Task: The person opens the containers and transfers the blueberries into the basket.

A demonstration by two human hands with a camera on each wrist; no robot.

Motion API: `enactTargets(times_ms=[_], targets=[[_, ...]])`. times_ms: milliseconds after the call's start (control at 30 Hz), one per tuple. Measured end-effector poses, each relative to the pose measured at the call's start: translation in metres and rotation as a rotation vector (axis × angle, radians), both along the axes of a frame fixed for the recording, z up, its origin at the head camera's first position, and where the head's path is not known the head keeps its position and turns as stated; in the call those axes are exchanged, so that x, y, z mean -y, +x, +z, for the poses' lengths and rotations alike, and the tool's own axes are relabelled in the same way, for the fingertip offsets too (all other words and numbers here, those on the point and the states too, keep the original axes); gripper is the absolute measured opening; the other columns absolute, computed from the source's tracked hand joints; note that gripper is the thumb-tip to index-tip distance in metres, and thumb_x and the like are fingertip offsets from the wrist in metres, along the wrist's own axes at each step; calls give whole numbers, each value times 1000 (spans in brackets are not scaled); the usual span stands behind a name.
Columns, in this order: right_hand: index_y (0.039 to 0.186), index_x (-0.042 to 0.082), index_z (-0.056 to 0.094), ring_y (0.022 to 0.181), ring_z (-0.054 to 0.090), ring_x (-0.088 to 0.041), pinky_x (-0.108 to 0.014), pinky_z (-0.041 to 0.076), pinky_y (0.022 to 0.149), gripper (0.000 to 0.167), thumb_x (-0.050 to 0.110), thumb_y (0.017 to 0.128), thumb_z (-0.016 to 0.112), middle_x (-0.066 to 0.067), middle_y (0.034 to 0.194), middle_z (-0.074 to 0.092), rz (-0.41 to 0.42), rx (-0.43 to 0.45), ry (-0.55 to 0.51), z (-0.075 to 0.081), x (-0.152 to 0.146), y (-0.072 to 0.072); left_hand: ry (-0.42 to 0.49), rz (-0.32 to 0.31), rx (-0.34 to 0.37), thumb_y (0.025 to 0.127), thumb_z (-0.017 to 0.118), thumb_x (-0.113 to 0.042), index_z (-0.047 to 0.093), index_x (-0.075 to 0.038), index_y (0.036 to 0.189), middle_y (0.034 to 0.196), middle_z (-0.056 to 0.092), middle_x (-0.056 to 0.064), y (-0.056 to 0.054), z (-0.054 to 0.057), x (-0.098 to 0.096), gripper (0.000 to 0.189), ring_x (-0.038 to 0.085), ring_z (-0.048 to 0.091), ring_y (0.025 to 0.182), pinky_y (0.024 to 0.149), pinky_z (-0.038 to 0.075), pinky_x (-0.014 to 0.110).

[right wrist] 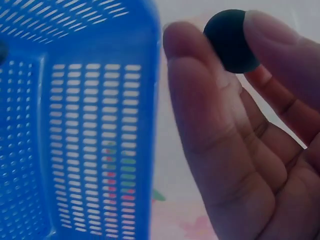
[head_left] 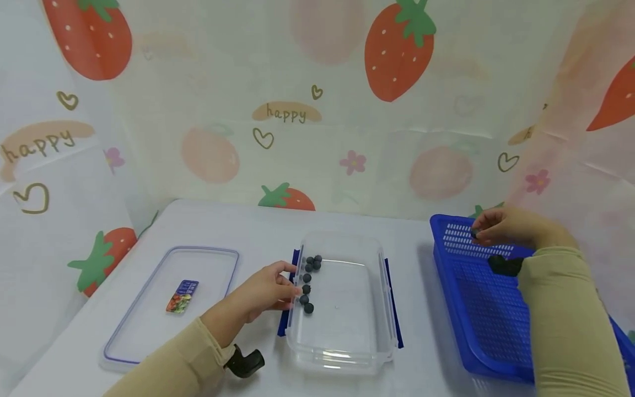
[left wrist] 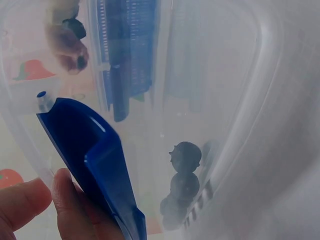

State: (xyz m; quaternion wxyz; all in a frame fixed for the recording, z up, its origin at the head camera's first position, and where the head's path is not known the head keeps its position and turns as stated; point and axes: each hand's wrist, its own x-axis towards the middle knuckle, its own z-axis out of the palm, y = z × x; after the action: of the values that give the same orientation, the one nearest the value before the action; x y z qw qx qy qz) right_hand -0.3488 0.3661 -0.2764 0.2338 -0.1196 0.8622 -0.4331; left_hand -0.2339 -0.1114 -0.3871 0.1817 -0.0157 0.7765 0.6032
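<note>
Berry point(right wrist: 231, 42) sits pinched between the thumb and fingertips of your right hand point(head_left: 511, 227), near the far rim of the basket point(head_left: 451, 309). Your left hand point(head_left: 268, 289) grips the left rim of the box point(head_left: 349, 303), its thumb and fingers clamped there beside a blue latch point(left wrist: 95, 155).

Inside the clear box, more berries point(head_left: 307, 278) lie along the left wall, a few clustered toward the far end and the others strung out in a line toward you. The blue, slotted basket stands to your right, well apart from the box. To your left, the lid point(head_left: 210, 275) lies flat, with a small printed label point(head_left: 182, 296) on it. Box, basket and lid all rest on the white counter point(head_left: 258, 231). Behind it hangs a backdrop point(head_left: 342, 132) printed with strawberries, hearts and "happy".
</note>
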Motion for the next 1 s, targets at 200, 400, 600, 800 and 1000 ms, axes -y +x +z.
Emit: enactTargets(times_ms=[200, 400, 600, 800, 1000], targets=[[97, -5, 53, 88, 63, -16, -28, 52, 80, 13, -5, 85, 56, -6, 90, 59, -14, 71, -64, -12, -5, -5, -9, 12, 7, 84, 66, -13, 42, -11, 130, 91, 59, 12, 1, 3, 1, 51, 20, 61, 74, 70, 55, 30], [97, -4, 52, 88, 62, -17, -31, 51, 83, 12, -4, 86, 55, -8, 92, 58, -29, 125, -36, -23, -10, -5, -15, 13, 9, 84, 66, -13, 43, -12, 129, 90, 58, 11, 2, 4, -1, 51, 19, 60, 74, 70, 55, 30], [102, -9, 50, 89, 62, -21, -33, 52, 81, 20, -1, 86, 57, -11, 93, 60, -48, 115, 5, -31, -11, -2, -18, 14, 5, 84, 65, -12, 43, -12, 130, 89, 59, 11, 3, 5, -4, 50, 19, 60, 73, 69, 55, 30], [103, -11, 48, 89, 63, -20, -31, 52, 80, 21, 0, 87, 56, -13, 94, 59, -46, 87, 13, -29, -7, -3, -24, 12, 3, 85, 65, -12, 42, -11, 131, 88, 59, 11, 4, 7, -4, 51, 19, 60, 72, 69, 55, 30], [103, -10, 49, 88, 63, -18, -31, 53, 79, 21, 2, 88, 56, -7, 91, 60, -2, 18, 10, -12, 13, -6, -15, 10, 6, 85, 64, -11, 42, -10, 131, 88, 58, 11, 4, 7, -4, 51, 18, 60, 73, 69, 55, 30]])
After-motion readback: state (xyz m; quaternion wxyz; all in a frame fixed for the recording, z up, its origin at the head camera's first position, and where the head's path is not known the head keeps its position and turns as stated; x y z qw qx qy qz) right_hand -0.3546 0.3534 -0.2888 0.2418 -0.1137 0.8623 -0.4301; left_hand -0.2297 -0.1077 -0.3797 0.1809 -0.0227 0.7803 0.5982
